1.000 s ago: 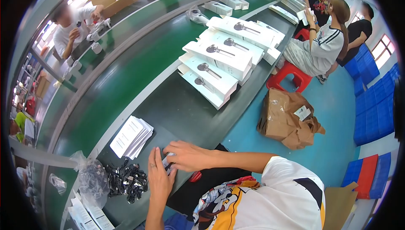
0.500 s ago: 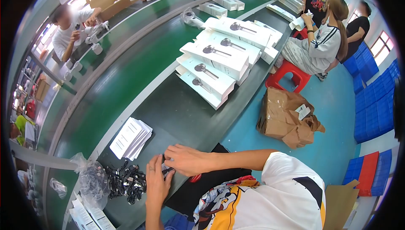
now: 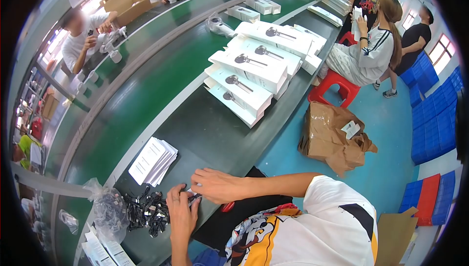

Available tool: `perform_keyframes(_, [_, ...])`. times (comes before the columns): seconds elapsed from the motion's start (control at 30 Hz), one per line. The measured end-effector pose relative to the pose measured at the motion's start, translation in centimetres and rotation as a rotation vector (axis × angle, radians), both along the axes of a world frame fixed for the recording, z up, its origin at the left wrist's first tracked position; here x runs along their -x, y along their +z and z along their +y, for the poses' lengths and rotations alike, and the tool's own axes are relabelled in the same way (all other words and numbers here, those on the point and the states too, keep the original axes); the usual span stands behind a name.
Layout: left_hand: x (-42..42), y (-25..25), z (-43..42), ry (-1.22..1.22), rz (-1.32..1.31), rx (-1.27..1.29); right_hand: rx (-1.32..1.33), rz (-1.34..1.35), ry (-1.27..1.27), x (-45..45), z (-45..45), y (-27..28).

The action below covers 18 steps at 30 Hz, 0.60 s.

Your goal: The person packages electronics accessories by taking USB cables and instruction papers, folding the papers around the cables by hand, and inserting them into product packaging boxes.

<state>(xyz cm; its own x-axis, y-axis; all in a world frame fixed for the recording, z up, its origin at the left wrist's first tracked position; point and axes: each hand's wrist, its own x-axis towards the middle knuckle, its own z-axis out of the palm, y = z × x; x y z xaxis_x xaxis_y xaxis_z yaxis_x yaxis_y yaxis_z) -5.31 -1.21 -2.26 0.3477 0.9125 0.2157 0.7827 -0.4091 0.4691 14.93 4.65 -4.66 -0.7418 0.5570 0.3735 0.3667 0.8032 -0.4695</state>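
My left hand [image 3: 181, 212] and my right hand [image 3: 215, 186] meet at the near edge of the dark bench. Between their fingers is a small dark and pale item [image 3: 193, 197], mostly hidden, too small to name. Just left of my left hand lies a heap of black cables [image 3: 147, 212]. Beyond it is a fanned stack of white printed leaflets [image 3: 153, 161]. A clear plastic bag [image 3: 108, 211] rests left of the cables.
White boxes [image 3: 249, 68] with a dark printed picture are piled farther up the bench. A green conveyor [image 3: 132, 100] runs alongside. A brown paper package [image 3: 332, 136] and a red stool [image 3: 334, 88] stand on the floor. A person [image 3: 371, 53] sits at right; another [image 3: 83, 39] works across.
My hands have shifted slightly, staying together around the small item. The seated person at right has raised a white box, and people in the background have moved a little.
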Motion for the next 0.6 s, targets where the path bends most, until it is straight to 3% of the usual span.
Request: perform_keyframes(0.6, [0.0,0.2,0.0,0.000,0.072,-0.017,-0.034,-0.058,0.028,1.4,0.6,-0.1])
